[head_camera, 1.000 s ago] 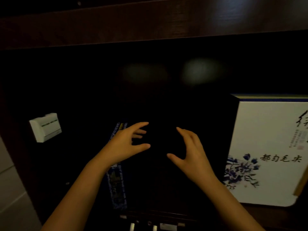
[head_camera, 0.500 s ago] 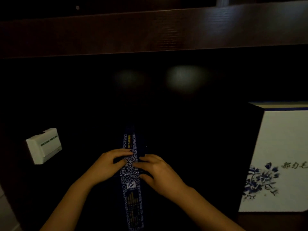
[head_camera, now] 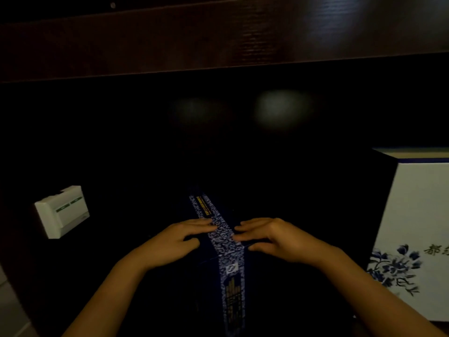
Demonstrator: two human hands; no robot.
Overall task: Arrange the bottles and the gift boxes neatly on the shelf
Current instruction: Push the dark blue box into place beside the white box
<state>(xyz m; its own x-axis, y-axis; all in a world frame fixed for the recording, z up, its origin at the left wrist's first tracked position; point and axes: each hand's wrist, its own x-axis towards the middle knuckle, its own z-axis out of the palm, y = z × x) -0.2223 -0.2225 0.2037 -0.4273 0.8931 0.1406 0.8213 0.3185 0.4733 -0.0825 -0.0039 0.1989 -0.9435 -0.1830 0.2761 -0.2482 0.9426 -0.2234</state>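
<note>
A dark gift box [head_camera: 264,288] with a blue-and-white patterned strip [head_camera: 228,251] stands in the middle of the dim shelf. My left hand [head_camera: 177,242] lies on its top just left of the strip, fingers on top and thumb on the front face. Just right of the strip, my right hand [head_camera: 274,239] grips the same way. A white gift box [head_camera: 418,220] with blue flowers and dark lettering stands upright at the right, close beside the dark box. No bottle is in view.
A dark wooden shelf board [head_camera: 218,37] runs overhead. A white switch plate [head_camera: 62,210] sticks out from the left side wall. The back of the shelf is black, with two faint light patches.
A second ago both hands hovered open and apart in front of the dark box. They have come down onto its top, one each side of the strip, and the box has turned slightly.
</note>
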